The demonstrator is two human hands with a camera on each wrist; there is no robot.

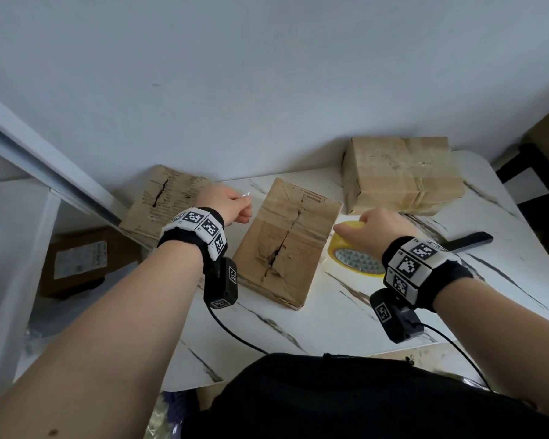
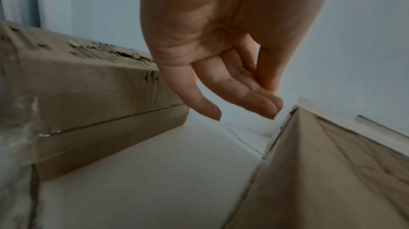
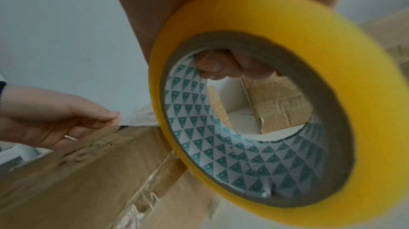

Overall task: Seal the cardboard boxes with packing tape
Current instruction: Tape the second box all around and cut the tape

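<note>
Three worn cardboard boxes lie on the white marble table point(image 1: 330, 318). The middle box point(image 1: 286, 242) point(image 2: 332, 180) point(image 3: 66, 180) has a split top seam. My right hand point(image 1: 355, 229) point(image 3: 221, 68) grips the yellow tape roll point(image 1: 339, 245) point(image 3: 287, 23) just right of that box, fingers hooked into the core. My left hand point(image 1: 244, 201) point(image 2: 270, 96) point(image 3: 112, 117) hovers over the box's far left corner and pinches the clear tape end between thumb and fingers. The left box point(image 1: 162, 198) point(image 2: 88, 93) is torn open on top. The far right box point(image 1: 400, 175) carries tape bands.
A flat black tool point(image 1: 469, 240) lies on the table behind my right wrist. A grey wall runs close behind the boxes. Off the table's left edge, a labelled carton point(image 1: 76, 261) sits on the floor. Dark furniture point(image 1: 520, 166) stands at the far right.
</note>
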